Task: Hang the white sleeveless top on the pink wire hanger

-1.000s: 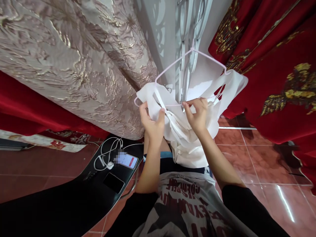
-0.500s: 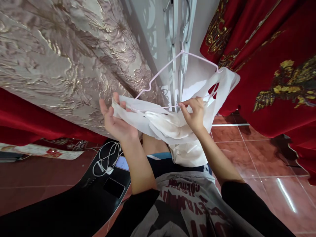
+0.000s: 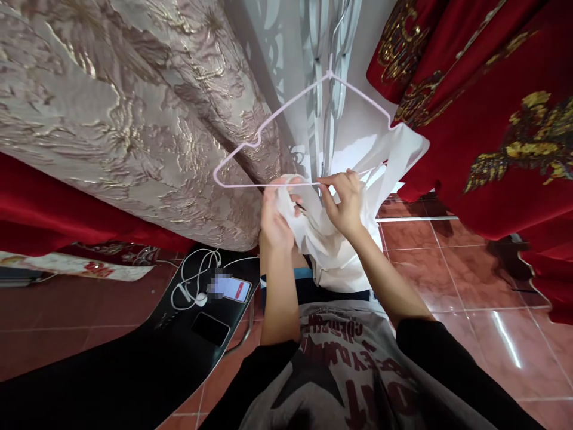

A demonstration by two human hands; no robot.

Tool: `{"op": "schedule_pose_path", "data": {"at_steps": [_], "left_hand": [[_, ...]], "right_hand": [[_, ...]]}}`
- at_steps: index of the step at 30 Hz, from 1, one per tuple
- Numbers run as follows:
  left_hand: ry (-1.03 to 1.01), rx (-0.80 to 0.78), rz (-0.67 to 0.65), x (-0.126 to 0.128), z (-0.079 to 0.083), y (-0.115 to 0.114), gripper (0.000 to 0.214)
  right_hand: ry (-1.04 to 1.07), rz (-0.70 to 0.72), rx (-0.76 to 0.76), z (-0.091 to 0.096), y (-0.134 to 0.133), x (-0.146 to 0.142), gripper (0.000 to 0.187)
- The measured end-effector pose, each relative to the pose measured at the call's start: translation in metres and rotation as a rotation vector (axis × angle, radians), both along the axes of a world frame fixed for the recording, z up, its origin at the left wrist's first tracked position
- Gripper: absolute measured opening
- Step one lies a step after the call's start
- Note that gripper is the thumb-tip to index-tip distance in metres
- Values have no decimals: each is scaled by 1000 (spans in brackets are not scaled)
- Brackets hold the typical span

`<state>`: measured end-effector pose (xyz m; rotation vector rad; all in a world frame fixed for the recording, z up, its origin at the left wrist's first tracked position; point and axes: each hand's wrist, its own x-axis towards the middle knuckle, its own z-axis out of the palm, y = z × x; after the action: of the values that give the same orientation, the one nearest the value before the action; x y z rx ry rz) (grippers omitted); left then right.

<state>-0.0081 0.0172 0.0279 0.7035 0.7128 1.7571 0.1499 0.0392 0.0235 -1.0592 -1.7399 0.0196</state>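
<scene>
A pale pink clothes hanger (image 3: 293, 106) hangs by its hook in front of me. My right hand (image 3: 344, 202) pinches its bottom bar near the middle. A thin white garment (image 3: 403, 152) still drapes over the hanger's right end and falls in folds toward my lap. My left hand (image 3: 278, 218), slightly blurred, has the garment's left part bunched at its fingers, just below the bar. The hanger's left end is bare of cloth. Where exactly the left fingertips close on the cloth is partly hidden.
Pale gold-embossed fabric (image 3: 134, 119) hangs at left, red embroidered cloth (image 3: 456, 149) at right. White metal rails (image 3: 319, 119) stand behind the hanger. A black seat (image 3: 111, 364) at lower left bears a lit phone (image 3: 237, 289), a dark phone (image 3: 210, 329) and white earphones (image 3: 200, 297).
My left hand has moved right, drawing the garment's left part off the hanger's left end. The hanger has shifted slightly upward in view, with my right hand still on its bar.
</scene>
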Motion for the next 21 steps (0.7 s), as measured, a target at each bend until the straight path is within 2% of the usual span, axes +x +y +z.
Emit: {"op": "schedule_pose_path", "data": {"at_steps": [3,5,7,9,10,11,13,15,17,19,21], "left_hand": [[15,100,19,20,1,-1,41],[32,148,52,23,4,3,41],[37,181,68,23,5,7,39],[16,205,77,21,4,9,35],[2,213,74,21,3,9,33],[-10,218,68,22,2,10,31],[-30,222,59,24,0,10,29],[-43,212,54,25,-1,10,29],[-42,174,58,25,0,11,31],[-25,136,63,24,0,12,33],[-6,122,71,22,1,12,34]], "right_hand": [[-6,113,-64,8,-9,6,25],[44,165,-59,17,-16,21,24],[197,32,62,24,-21,42,24],[421,-214,155,27,-20,67,36],[541,-290,126,27,-17,78,48],[652,-307,39,25,-12,89,61],[811,-196,-203,21,-2,102,70],[869,-55,-369,19,6,104,64],[841,-6,-420,19,8,99,55],[791,-42,-411,23,7,92,44],[710,-136,-390,27,3,90,37]]}}
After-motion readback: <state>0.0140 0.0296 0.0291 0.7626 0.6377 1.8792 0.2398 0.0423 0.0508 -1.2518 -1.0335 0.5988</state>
